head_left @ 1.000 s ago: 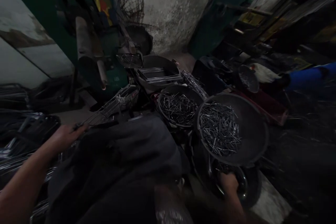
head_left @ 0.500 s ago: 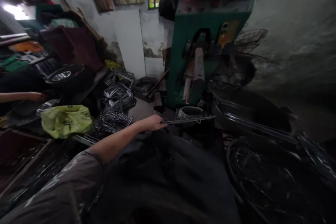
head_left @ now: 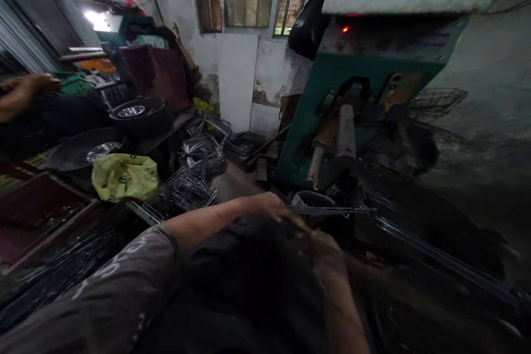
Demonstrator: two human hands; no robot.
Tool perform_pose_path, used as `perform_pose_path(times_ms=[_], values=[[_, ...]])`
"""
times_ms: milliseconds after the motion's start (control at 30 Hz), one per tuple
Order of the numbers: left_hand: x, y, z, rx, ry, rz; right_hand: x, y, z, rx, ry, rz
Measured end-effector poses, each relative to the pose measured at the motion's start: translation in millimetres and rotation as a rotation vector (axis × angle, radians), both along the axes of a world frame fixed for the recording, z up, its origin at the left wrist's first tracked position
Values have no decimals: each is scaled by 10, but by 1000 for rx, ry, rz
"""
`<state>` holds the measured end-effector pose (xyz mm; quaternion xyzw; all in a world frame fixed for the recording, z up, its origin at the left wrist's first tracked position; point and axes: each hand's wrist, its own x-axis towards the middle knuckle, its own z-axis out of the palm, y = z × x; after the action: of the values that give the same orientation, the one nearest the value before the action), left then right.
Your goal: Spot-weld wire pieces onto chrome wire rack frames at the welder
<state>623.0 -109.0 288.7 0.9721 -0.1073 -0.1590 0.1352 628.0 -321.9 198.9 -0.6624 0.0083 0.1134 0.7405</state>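
My left hand [head_left: 269, 203] is closed on one end of a thin metal wire frame [head_left: 338, 211], which points right, nearly level, over my dark-covered lap [head_left: 249, 265]. Close to it on the right, my right hand [head_left: 329, 257] is smeared by motion. A long brown stick-like thing [head_left: 301, 225] runs through its grip, one end reaching towards my left fingers; blur hides its exact kind. Beyond the frame stands a green machine [head_left: 301, 127] with a red light and protruding metal bars. A dark bucket [head_left: 319, 197] sits below the bars.
Wire frames [head_left: 203, 152] are piled at centre left, near a yellow-green sack [head_left: 124, 177]. A reddish bin [head_left: 45, 199] stands at the left. Beyond it shows another person's hand [head_left: 35, 86]. Dark round tubs [head_left: 143, 116] hold shiny metal parts. Long metal rods [head_left: 440, 249] lie at the right.
My right hand has come into view from the right with the brown stick-like thing. My left hand still holds the wire frame. The view has shifted; the other person's hand is higher.
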Motion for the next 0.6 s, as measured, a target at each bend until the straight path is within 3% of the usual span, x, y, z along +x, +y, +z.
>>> perform_pose_path(times_ms=[100,200,600], values=[[63,-75,11,-3,-1,-2,194,372,102,-68,9,-66],[115,-103,-7,-40,-16,-2,260,553,161,-128,-115,-204],[246,-100,-155,-112,29,115,389,598,13,-50,-257,-248]])
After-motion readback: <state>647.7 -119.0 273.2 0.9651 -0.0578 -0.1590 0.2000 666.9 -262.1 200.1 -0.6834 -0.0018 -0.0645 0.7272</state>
